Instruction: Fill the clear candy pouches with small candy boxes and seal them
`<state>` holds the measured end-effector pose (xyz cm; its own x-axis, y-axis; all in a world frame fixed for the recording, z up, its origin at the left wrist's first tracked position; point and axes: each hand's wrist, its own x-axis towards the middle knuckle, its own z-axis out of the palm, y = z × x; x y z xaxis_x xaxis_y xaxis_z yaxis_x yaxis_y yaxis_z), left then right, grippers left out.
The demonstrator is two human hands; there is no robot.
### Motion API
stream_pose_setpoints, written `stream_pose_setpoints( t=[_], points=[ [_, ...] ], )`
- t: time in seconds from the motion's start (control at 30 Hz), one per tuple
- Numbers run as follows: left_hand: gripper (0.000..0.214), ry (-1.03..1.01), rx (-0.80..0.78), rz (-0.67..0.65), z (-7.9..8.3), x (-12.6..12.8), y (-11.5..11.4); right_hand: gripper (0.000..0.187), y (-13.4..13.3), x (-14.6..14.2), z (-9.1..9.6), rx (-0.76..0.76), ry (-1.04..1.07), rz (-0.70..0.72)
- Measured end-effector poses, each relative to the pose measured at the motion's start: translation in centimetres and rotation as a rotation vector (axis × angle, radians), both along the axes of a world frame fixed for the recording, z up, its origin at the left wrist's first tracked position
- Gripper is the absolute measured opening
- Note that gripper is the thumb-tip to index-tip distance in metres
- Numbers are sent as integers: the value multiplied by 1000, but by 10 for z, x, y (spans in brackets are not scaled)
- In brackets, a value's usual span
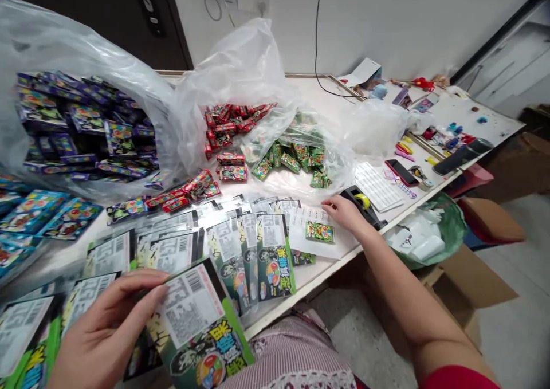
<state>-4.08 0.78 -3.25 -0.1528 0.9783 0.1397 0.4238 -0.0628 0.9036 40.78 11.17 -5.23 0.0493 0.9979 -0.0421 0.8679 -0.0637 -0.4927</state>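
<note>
My left hand (105, 331) grips a green printed card packet (200, 326) by its upper left edge, near my lap; the packet has a white barcode label. My right hand (346, 212) reaches out to the table's near edge, its fingers curled on a white sheet (307, 241) that carries a small green pack (320, 232). Between the hands lies a row of overlapping green card packets (240, 246) on the white table (318, 97).
Clear plastic bags hold blue packs (86, 131), red packs (232, 122) and green packs (296, 154). A black tape dispenser (363, 204) sits right of my right hand. A red phone (401, 172) lies further right, a cardboard box (464, 289) stands below the table.
</note>
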Motion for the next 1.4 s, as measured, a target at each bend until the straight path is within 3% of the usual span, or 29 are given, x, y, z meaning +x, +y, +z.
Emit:
stream_pose_setpoints(
  t=[0.13,0.33,0.5,0.67,0.83,0.9,0.97,1.03,1.13,1.27,1.4],
  points=[
    [18,28,5,-13,14,10,0,17,0,1,-17,-35,-60,-47],
    [10,-55,-224,69,38,26,-6,22,-5,13,-16,-47,-88,-126],
    [12,-68,-221,84,37,27,-3,10,-20,15,-22,-50,-30,-175],
    [10,-54,-187,103,32,26,-4,10,-33,20,-23,-22,121,-183],
    [8,-53,-80,23,27,26,-2,13,-45,26,3,17,283,-185],
    [9,-57,-43,-48,30,31,-1,18,-48,7,25,51,350,-144],
    [9,-78,1,-125,34,39,0,21,-49,-30,52,45,462,3],
    [8,-108,70,-174,37,47,0,17,-48,-78,82,9,605,312],
    [6,-136,85,-206,40,53,-1,7,-45,-149,118,-59,644,682],
    [5,-177,78,-213,44,54,-7,10,-33,-207,128,-170,596,866],
    [8,-241,63,-221,46,51,-10,11,-21,-225,117,-268,527,934]
  ],
)
